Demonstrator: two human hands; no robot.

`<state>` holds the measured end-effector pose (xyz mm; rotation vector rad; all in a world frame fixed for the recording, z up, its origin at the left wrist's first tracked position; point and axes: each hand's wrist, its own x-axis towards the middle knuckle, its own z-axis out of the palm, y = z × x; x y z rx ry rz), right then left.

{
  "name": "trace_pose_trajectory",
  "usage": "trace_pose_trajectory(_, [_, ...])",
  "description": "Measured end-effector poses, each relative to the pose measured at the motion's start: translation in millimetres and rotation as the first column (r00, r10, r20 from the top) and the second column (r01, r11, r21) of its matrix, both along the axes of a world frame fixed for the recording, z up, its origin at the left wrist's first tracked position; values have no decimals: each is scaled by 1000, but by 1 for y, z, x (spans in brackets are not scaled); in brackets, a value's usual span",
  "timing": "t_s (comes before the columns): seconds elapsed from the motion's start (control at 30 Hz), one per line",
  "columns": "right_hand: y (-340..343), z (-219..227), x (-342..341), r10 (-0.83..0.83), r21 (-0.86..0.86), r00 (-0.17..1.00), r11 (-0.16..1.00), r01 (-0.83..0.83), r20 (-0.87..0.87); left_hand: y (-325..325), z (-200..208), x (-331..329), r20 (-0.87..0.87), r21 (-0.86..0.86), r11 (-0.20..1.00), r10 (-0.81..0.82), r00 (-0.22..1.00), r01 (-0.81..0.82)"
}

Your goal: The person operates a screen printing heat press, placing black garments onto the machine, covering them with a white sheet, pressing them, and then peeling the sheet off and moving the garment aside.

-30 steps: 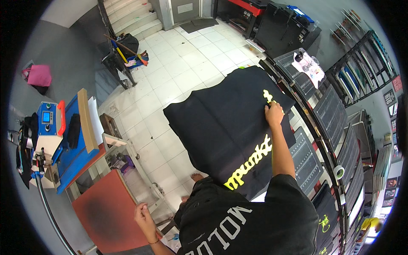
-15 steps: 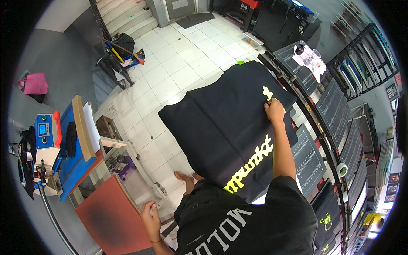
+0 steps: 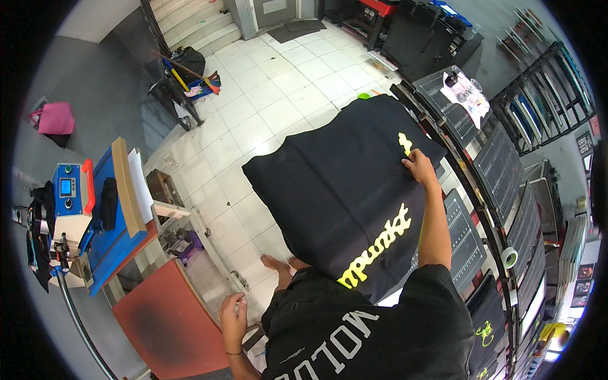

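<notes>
Currently, right hand (image 3: 418, 167): on black cloth (image 3: 316, 171), two o'clock; cannot tell if pinching.
Left hand (image 3: 234, 315): seven o'clock, loosely spread.
Cloth: hold flat.

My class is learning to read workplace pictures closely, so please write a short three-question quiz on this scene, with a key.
1. Multiple choice: what colour is the large lettering on the black cloth? A) red B) neon yellow C) white
2. True or false: the pink bag is at the picture's right edge.
3. Fill in the blank: the ____ hand is at the black cloth.

Key:
1. B
2. False; the pink bag is at the left.
3. right (the right hand)
</notes>
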<state>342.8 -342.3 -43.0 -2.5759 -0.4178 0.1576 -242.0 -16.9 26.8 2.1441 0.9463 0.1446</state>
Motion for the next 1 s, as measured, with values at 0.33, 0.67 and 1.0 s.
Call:
trace_pose_trajectory(0.33, [-112, 15, -21, 152, -285, 978, 940, -188, -142, 2, -10, -17, -14, 16, 999, 33, 999, -32])
trace_pose_trajectory(0.67, [83, 189, -174, 638, 139, 751, 770, -623, -170, 3, 67, 62, 137, 131, 974, -205, 969, 188])
trace_pose_trajectory(1.0, [245, 303, -336, 687, 379, -722, -648, -660, -83, -5, 174, 15, -57, 335, 575, -778, 625, 746])
